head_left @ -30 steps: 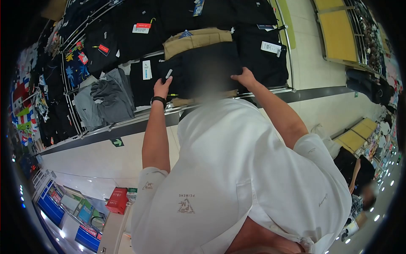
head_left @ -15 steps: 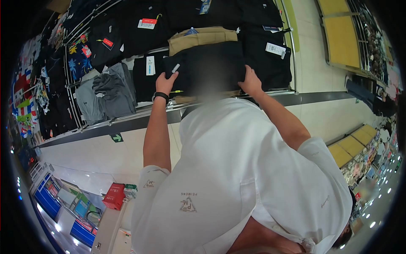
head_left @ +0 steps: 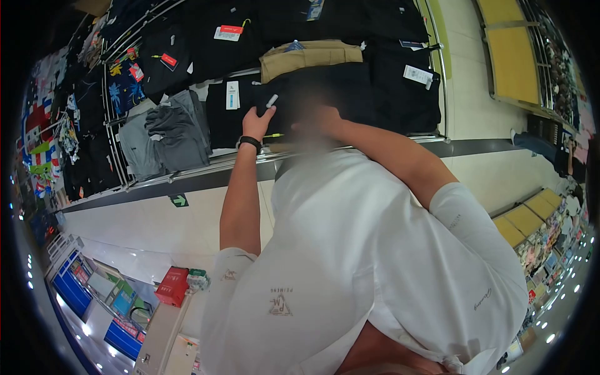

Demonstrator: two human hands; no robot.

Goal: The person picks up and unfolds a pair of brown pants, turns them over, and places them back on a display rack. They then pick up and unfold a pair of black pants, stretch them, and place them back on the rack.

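My left hand (head_left: 254, 125), with a dark band on the wrist, is at the near left part of a folded black garment (head_left: 353, 94). Its thumb lies on top of the cloth beside a small white tag (head_left: 272, 100), and the other fingers are partly hidden at the cloth's edge. Across the front of the same garment reaches my right hand (head_left: 328, 120), whose fingers are lost in a blurred patch. Just behind the black garment shows a folded tan garment (head_left: 306, 62). To the left lies another black garment with a white and blue label (head_left: 232, 95).
Grey folded trousers (head_left: 178, 137) lie left on the metal-railed display (head_left: 206, 167). More black clothes with red tags (head_left: 231, 29) fill the back. A yellow-panelled rack (head_left: 512, 50) stands right across the aisle. A red box (head_left: 171, 286) sits lower left.
My right hand has moved left from the garment's right edge to its middle front. My left hand stays at the left side. The whole view has shifted slightly.
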